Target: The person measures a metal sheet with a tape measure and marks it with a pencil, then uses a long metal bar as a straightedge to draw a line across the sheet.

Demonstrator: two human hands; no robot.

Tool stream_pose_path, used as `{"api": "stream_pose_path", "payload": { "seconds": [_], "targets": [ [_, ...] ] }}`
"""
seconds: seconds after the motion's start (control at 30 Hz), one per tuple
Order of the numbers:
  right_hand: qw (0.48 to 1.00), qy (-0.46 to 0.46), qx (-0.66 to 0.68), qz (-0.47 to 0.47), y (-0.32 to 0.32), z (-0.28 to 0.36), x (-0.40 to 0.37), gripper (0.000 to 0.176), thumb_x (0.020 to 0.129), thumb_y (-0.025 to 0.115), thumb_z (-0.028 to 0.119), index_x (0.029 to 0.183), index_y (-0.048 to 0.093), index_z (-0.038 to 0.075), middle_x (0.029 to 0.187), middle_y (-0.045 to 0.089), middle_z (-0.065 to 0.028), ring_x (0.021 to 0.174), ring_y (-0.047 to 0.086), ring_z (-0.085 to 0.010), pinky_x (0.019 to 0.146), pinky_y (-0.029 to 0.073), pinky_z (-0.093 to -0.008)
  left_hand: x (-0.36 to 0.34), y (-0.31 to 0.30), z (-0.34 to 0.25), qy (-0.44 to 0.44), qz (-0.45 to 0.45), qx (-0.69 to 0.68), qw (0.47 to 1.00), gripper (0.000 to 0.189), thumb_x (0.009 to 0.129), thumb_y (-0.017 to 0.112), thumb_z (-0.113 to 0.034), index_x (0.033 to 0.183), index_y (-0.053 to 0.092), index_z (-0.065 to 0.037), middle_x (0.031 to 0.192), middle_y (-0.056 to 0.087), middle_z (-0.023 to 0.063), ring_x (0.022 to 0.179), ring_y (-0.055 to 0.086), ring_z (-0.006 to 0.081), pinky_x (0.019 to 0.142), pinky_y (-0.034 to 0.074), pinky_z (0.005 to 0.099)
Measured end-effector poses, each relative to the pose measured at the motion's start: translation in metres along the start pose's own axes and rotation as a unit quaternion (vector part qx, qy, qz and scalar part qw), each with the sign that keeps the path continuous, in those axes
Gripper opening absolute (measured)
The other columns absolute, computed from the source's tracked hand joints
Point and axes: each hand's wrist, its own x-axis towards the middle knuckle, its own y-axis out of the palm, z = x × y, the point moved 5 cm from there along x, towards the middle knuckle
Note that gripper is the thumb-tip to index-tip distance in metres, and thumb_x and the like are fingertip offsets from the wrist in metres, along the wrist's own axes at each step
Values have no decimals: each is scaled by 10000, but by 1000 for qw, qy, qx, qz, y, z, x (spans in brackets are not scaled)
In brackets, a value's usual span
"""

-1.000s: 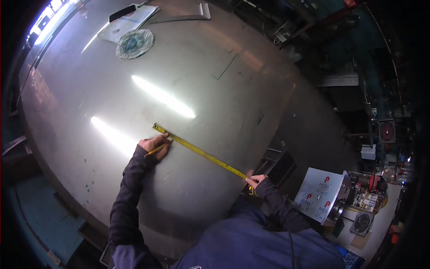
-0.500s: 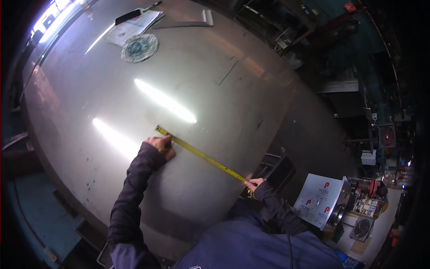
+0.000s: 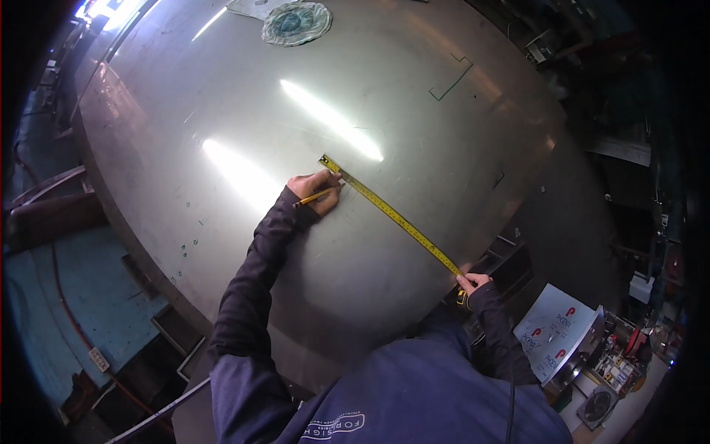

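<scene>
With both of our hands at the one yellow tape measure [image 3: 399, 220], we see its blade lying diagonally across the grey metal tabletop [image 3: 384, 288]. Our left hand [image 3: 316, 192] has its grip closed around one pencil [image 3: 313, 197], fingertips touching the blade just inside its free end. Our right hand [image 3: 474, 283] pinches the blade near the tabletop's edge, the grip shut on it, with the one yellow-and-black case [image 3: 463, 298] just below the fingers. Beyond our hands we count two bright reflections, one crumpled, roundish cloth-like item [image 3: 297, 24] at the far side and one angular dark green outline [image 3: 452, 78]. Off the tabletop, to the right, stands one pale panel [image 3: 555, 333] with three red logos showing.
</scene>
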Motion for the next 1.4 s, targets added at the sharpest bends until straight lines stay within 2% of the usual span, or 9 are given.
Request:
{"api": "stream_pose_path", "payload": {
  "seconds": [0.6, 0.77, 0.83, 1.0, 1.07, 1.17, 1.2, 1.27, 1.4],
  "targets": [
    [1000, -9, -21, -13, 7, -21, 0, 278, 835, 652, 282, 796, 678, 8, 648, 638, -116, 602, 622, -212, 610, 460, -321, -1, 2, -5, 33, 18, 79, 996, 118, 753, 657, -58, 842, 580, -54, 1013, 681, 117, 813, 693, 238, 723, 564, 298],
    [999, -19, -8, -28, 4, -15, -1, 263, 833, 656, 254, 788, 670, -4, 635, 625, -116, 586, 602, -189, 594, 451, -313, 1, 0, -10, 27, -3, 95, 995, 105, 733, 650, -26, 817, 589, -42, 987, 684, 121, 807, 693, 239, 718, 561, 295],
    [998, 36, 40, 35, 1, -6, 1, 270, 838, 655, 256, 782, 670, -8, 596, 599, -108, 557, 568, -152, 568, 440, -303, 1, 0, -7, 29, -9, 97, 995, 98, 726, 649, -24, 803, 590, -38, 978, 685, 120, 801, 694, 237, 713, 560, 293],
    [997, 60, 30, 50, -3, -2, 4, 311, 840, 662, 293, 767, 669, -10, 548, 565, -94, 517, 521, -128, 529, 416, -309, 2, 0, -5, 22, -26, 107, 994, 88, 711, 646, -23, 776, 588, -32, 951, 691, 118, 786, 696, 232, 699, 558, 287],
    [996, 63, 37, 55, -5, 7, 3, 325, 839, 665, 306, 761, 669, -10, 536, 554, -91, 507, 510, -127, 521, 409, -313, 1, -1, -5, 50, -50, 89, 994, 248, 711, 633, -59, 959, 620, -53, 750, 668, 50, 674, 674, 193, 648, 550, 279],
    [994, 81, 41, 58, -7, 9, 2, 334, 832, 673, 318, 754, 669, -7, 529, 540, -84, 506, 500, -124, 514, 399, -318, 1, -1, -6, 26, -36, 93, 995, 83, 710, 643, -32, 771, 588, -37, 947, 692, 114, 766, 697, 223, 694, 558, 285],
    [995, 74, 34, 54, -6, 9, 3, 336, 831, 674, 319, 749, 669, -7, 531, 541, -85, 507, 501, -124, 518, 401, -316, 1, 0, -5, 27, -36, 93, 995, 83, 710, 643, -32, 771, 588, -37, 947, 692, 114, 766, 697, 223, 694, 558, 285],
    [996, 67, 27, 49, -8, 9, 3, 338, 830, 675, 319, 744, 668, -8, 533, 542, -87, 507, 501, -124, 521, 403, -315, 0, 0, -4, 48, -49, 91, 993, 239, 712, 634, -61, 950, 619, -60, 762, 673, 58, 689, 678, 198, 657, 553, 283],
    [991, 94, 52, 76, -7, 9, 4, 338, 828, 675, 318, 737, 672, -8, 543, 567, -84, 514, 524, -128, 534, 416, -309, 0, -1, -6, 51, -41, 105, 992, 224, 708, 635, -62, 932, 620, -62, 777, 678, 59, 705, 679, 205, 665, 556, 293]
  ]
}}
